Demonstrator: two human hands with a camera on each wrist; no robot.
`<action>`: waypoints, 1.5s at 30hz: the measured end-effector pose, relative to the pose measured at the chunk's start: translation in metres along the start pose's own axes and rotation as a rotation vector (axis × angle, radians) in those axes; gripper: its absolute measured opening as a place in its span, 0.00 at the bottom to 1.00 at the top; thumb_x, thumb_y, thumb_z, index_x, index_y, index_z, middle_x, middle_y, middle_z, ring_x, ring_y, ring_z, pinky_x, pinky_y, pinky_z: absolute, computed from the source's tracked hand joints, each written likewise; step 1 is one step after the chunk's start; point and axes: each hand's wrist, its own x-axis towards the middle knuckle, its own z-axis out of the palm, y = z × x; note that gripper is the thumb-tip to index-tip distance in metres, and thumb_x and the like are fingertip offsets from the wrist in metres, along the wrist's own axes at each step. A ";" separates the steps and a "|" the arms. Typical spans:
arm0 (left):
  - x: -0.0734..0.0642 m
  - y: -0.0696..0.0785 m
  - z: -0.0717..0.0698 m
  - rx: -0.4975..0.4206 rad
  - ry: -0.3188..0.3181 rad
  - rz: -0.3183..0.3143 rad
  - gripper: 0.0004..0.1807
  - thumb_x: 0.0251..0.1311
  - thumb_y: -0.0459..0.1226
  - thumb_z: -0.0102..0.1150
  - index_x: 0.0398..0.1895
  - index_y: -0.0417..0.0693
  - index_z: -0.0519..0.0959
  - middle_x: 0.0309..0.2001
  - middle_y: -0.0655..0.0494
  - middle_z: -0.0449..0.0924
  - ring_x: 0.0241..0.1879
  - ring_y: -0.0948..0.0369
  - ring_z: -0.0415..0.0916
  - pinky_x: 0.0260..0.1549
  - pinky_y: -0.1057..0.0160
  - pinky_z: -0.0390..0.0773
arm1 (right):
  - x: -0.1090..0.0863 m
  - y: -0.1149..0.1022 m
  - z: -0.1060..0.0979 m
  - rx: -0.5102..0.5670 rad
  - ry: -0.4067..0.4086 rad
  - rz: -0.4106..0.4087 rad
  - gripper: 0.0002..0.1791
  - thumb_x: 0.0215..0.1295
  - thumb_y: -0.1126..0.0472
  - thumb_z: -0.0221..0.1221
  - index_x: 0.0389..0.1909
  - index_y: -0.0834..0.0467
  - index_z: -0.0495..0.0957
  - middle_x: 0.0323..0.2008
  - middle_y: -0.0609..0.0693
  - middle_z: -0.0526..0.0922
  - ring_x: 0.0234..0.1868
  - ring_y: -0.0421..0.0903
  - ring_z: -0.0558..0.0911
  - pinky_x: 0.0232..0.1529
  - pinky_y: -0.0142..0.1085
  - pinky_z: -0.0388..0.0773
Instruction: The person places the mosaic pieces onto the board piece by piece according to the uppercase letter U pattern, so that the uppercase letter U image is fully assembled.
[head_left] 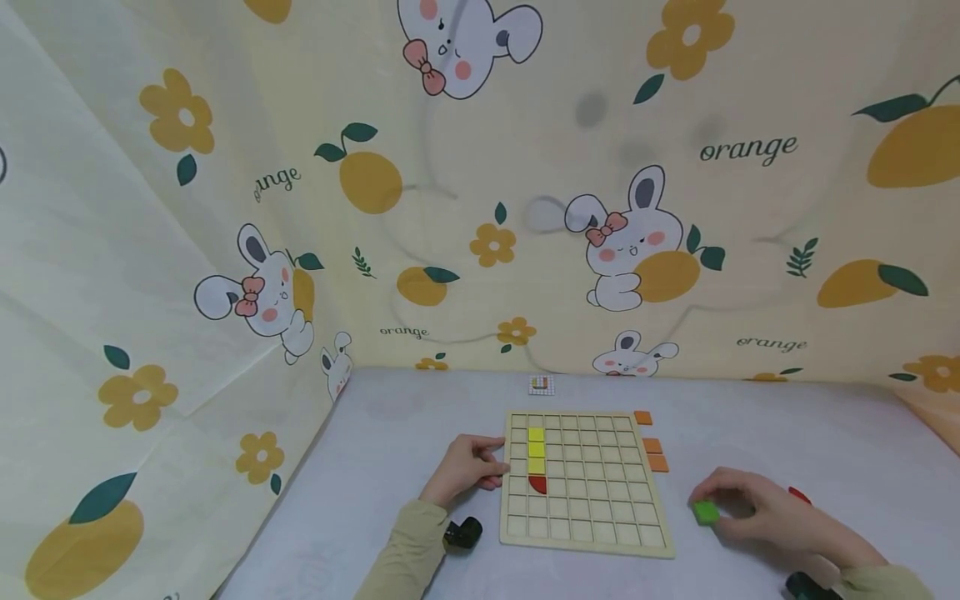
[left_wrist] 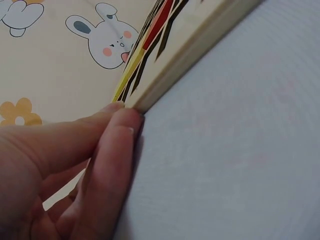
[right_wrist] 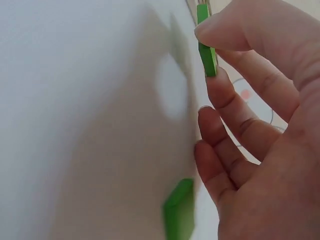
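My left hand (head_left: 467, 467) pinches the left edge of a pale wooden grid board (head_left: 588, 548), which lies on the table. In the left wrist view, thumb and fingers (left_wrist: 107, 165) meet at the board's edge. Three yellow squares (head_left: 536, 449) form a column in its cells, with a red quarter-round piece (head_left: 537, 484) just below them. Right of the board, my right hand (head_left: 772, 512) holds a green tile (head_left: 705, 512) between thumb and fingers, a little above the table. The right wrist view also has a second green tile (right_wrist: 180, 212) lying below that hand.
Several orange tiles (head_left: 652, 446) lie along the board's right edge. A small pattern card (head_left: 542, 385) is behind the board. A red piece (head_left: 799, 495) shows partly behind my right hand. A printed curtain (head_left: 465, 183) closes off the back and left of the white table (head_left: 420, 408).
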 end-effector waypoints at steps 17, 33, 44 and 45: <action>-0.001 0.002 -0.001 -0.003 0.003 -0.018 0.28 0.50 0.31 0.71 0.58 0.42 0.77 0.26 0.51 0.78 0.20 0.61 0.80 0.23 0.64 0.84 | 0.058 -0.049 0.005 -0.067 0.064 -0.137 0.16 0.60 0.59 0.66 0.50 0.52 0.79 0.40 0.41 0.78 0.41 0.42 0.74 0.43 0.33 0.75; 0.001 0.001 -0.001 -0.005 0.004 -0.010 0.28 0.49 0.31 0.71 0.58 0.42 0.77 0.26 0.51 0.78 0.20 0.61 0.80 0.22 0.64 0.84 | 0.116 -0.067 0.056 0.071 -0.027 -0.244 0.14 0.61 0.63 0.65 0.49 0.56 0.79 0.44 0.45 0.80 0.42 0.44 0.76 0.42 0.38 0.78; 0.003 0.001 -0.002 -0.029 -0.013 -0.010 0.26 0.51 0.29 0.69 0.57 0.41 0.78 0.26 0.51 0.79 0.19 0.62 0.80 0.22 0.63 0.84 | 0.138 -0.072 0.081 0.135 -0.072 -0.104 0.15 0.60 0.65 0.65 0.48 0.54 0.79 0.46 0.47 0.78 0.49 0.46 0.78 0.51 0.36 0.78; 0.003 0.001 -0.002 -0.028 -0.017 -0.013 0.26 0.51 0.29 0.69 0.57 0.41 0.78 0.26 0.51 0.79 0.19 0.62 0.80 0.22 0.63 0.84 | 0.139 -0.072 0.083 0.124 -0.070 -0.104 0.15 0.60 0.65 0.65 0.48 0.54 0.79 0.46 0.46 0.78 0.48 0.46 0.77 0.52 0.35 0.77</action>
